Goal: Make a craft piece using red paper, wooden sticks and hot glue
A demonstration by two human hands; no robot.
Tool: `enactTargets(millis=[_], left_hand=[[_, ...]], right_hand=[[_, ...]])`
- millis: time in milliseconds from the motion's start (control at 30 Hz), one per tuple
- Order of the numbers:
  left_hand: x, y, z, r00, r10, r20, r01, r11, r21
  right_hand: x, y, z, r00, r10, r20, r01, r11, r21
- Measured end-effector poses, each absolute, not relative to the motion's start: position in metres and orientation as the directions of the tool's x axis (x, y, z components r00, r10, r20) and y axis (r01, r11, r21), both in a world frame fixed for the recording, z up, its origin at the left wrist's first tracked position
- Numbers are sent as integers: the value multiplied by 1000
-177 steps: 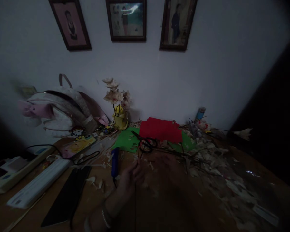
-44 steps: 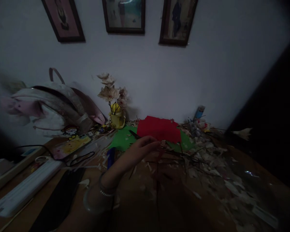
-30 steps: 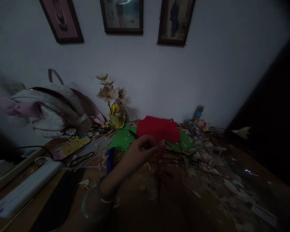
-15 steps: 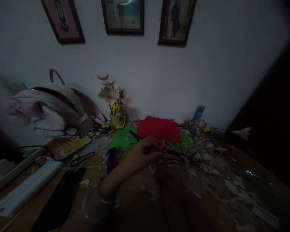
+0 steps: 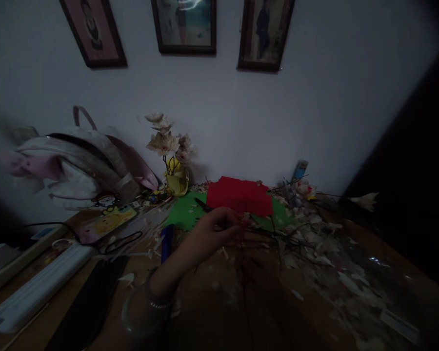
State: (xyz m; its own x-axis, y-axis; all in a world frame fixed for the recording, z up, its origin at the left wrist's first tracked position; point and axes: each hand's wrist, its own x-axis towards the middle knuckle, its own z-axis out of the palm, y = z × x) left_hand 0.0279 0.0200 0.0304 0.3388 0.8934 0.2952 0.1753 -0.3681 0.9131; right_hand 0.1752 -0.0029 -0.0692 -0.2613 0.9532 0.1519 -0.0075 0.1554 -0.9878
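Note:
My left hand point(image 5: 217, 230), wearing a pale bangle point(image 5: 126, 314) and a beaded bracelet point(image 5: 159, 305), reaches across the middle of the table. Its thumb and fingertips pinch close together at the top of a thin dark stem point(image 5: 246, 302), where a small reddish piece point(image 5: 242, 228) shows. Lower and to the right, deep in shadow, my right hand point(image 5: 259, 273) is closed around the same stem, though its fingers are hard to make out. Behind the hands lie red paper point(image 5: 237, 195) and green paper point(image 5: 185, 209), with dark scissors point(image 5: 202, 204) on the green sheet.
Pale paper scraps point(image 5: 314, 243) and dark stems cover the right side. At left are a power strip point(image 5: 36, 287), a black flat object point(image 5: 89, 302), a phone case point(image 5: 111, 222) and a backpack point(image 5: 80, 165). A yellow pot point(image 5: 177, 183) holds paper flowers; a blue tool point(image 5: 166, 243) lies beside my left forearm.
My left fingertips have drawn closer together at the stem's top, and the reddish piece shows more clearly. My right hand has shifted slightly. The view has moved a little.

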Motion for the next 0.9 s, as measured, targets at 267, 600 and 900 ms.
enactTargets(millis=[267, 600, 900], left_hand=[[23, 21, 33, 355, 857, 375, 275, -479, 834], [21, 17, 38, 342, 806, 484, 335, -585, 739], [23, 12, 37, 411, 723, 556, 431, -691, 580]], right_hand=[[176, -5, -69, -282, 947, 153, -25, 153, -988], [180, 10, -86, -337, 903, 265, -111, 242, -964], [180, 12, -84, -268, 902, 337, -138, 311, -940]])
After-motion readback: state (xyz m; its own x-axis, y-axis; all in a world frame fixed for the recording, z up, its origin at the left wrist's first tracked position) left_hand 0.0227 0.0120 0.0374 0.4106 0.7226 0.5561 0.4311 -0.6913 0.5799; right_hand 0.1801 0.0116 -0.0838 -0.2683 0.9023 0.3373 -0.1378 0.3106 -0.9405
